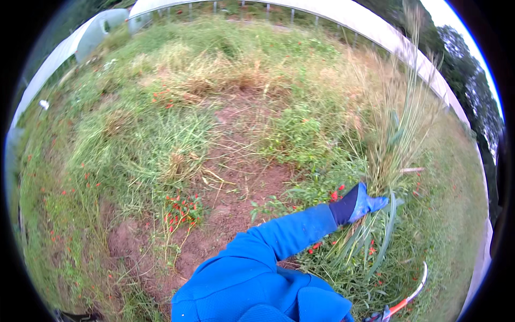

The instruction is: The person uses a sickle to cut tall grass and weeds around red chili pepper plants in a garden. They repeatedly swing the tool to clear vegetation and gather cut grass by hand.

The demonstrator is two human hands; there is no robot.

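Note:
My left hand, in a blue glove, reaches across to the right and grips a tall bunch of grass. Dry seed heads rise above the fist, while green blades hang below it. At the bottom edge, my gloved right hand is only partly in view, closed around the orange handle of a sickle. The curved blade points up, below and to the right of the left hand, apart from the held grass. Red chili peppers show among the leaves near my left wrist.
Bare reddish soil runs up the middle. Cut grass lies in heaps on the left, near a pepper plant with red fruit. Standing weeds grow right of the soil. Plastic-covered greenhouses curve along the far side.

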